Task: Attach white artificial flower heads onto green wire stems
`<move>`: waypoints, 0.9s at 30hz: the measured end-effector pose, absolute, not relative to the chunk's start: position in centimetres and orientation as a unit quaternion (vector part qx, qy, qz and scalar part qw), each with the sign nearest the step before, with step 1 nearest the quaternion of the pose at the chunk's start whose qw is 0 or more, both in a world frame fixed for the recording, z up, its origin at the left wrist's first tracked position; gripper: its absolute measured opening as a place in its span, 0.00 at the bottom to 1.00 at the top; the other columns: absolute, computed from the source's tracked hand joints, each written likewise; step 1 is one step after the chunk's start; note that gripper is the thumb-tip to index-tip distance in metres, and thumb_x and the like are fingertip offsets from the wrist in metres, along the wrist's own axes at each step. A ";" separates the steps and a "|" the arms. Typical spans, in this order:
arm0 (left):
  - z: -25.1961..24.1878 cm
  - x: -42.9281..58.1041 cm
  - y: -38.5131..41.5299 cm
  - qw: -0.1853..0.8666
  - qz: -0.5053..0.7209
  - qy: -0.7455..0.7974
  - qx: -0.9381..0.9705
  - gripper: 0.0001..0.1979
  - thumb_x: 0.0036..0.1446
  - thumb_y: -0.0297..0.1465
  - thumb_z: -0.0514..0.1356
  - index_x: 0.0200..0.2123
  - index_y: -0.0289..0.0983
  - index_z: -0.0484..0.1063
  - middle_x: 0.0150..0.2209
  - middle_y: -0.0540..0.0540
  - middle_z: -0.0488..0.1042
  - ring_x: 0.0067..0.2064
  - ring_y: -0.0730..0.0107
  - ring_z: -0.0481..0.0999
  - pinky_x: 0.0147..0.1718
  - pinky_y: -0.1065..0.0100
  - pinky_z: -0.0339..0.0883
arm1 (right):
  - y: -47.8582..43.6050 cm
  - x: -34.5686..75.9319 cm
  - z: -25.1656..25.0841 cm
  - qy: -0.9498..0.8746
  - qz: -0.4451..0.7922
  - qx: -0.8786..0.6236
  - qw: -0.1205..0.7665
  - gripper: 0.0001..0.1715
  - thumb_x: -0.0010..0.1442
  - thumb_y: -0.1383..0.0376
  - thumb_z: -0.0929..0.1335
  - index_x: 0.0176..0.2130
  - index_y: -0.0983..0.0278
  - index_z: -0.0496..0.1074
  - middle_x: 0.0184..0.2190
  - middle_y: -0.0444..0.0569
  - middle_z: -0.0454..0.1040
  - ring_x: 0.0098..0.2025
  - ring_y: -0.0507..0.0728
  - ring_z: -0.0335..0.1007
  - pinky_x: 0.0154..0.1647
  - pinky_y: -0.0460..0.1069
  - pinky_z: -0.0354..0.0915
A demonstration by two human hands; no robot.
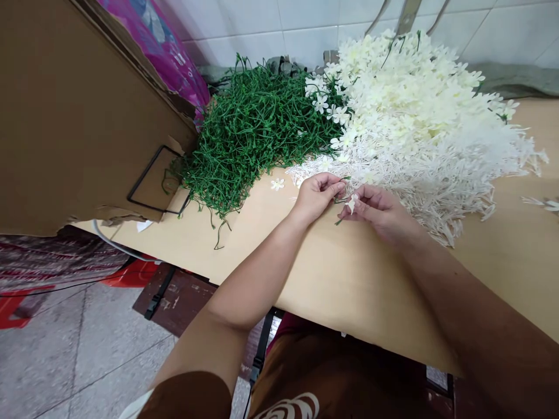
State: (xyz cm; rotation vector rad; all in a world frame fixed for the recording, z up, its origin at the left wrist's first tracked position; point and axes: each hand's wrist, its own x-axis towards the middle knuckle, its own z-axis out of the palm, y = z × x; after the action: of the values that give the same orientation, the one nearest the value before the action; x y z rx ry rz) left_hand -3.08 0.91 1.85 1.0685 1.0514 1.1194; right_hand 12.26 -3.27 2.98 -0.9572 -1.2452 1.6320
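Observation:
My left hand (321, 194) pinches a thin green plastic stem (345, 178) over the table. Close beside it on the right, my right hand (375, 209) has its fingers closed on a small white artificial flower (351, 203). A green stem end (338, 222) sticks out below the right fingertips; I cannot tell whether it joins the flower. Beyond my hands lie a heap of green stems (262, 116) on the left, a mound of cream artificial flowers (410, 87) at the back right, and a pile of thin white strands (437, 174) in front of it.
A single white flower (278, 184) lies on the tan tabletop (244, 244) left of my hands. A large cardboard box (87, 116) stands at the left, with a purple plastic bag (174, 52) behind it. A tiled wall (305, 23) closes off the back.

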 end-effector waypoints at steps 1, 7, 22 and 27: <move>2.0 -3.1 0.9 0.592 0.481 0.457 0.458 0.08 0.51 0.23 0.66 0.24 0.34 0.71 0.21 0.53 0.72 0.23 0.79 0.68 0.26 0.74 0.61 | -3.4 12.2 3.1 -0.506 0.651 -0.383 0.416 0.27 0.43 0.45 0.78 0.27 0.61 0.68 0.25 0.44 0.72 0.31 0.53 0.71 0.42 0.53 0.72; 2.8 -3.6 1.0 0.576 0.502 0.451 0.461 0.07 0.53 0.26 0.67 0.26 0.34 0.73 0.21 0.52 0.71 0.23 0.79 0.68 0.25 0.73 0.60 | -3.8 11.1 2.7 -0.514 0.647 -0.373 0.423 0.25 0.46 0.46 0.77 0.28 0.61 0.69 0.26 0.44 0.74 0.32 0.54 0.73 0.43 0.53 0.71; 3.1 -7.7 3.7 0.567 0.636 0.440 0.284 0.04 0.60 0.30 0.62 0.32 0.37 0.73 0.27 0.52 0.74 0.24 0.83 0.68 0.22 0.78 0.59 | -3.2 13.0 7.1 -0.591 0.463 -0.424 0.506 0.22 0.48 0.48 0.77 0.29 0.60 0.71 0.26 0.45 0.73 0.28 0.53 0.72 0.31 0.50 0.69; 3.4 -9.4 4.5 0.555 0.696 0.419 0.180 0.06 0.60 0.27 0.59 0.29 0.37 0.69 0.24 0.55 0.70 0.22 0.85 0.67 0.22 0.79 0.59 | -2.9 13.7 7.9 -0.586 0.471 -0.400 0.525 0.18 0.49 0.51 0.78 0.29 0.60 0.73 0.25 0.44 0.73 0.31 0.52 0.73 0.41 0.52 0.73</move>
State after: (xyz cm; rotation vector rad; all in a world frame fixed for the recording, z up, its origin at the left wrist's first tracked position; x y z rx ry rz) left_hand -9.44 4.52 3.36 0.4258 0.9901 1.6429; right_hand 13.68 -2.88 7.86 -0.9574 -1.4015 1.1262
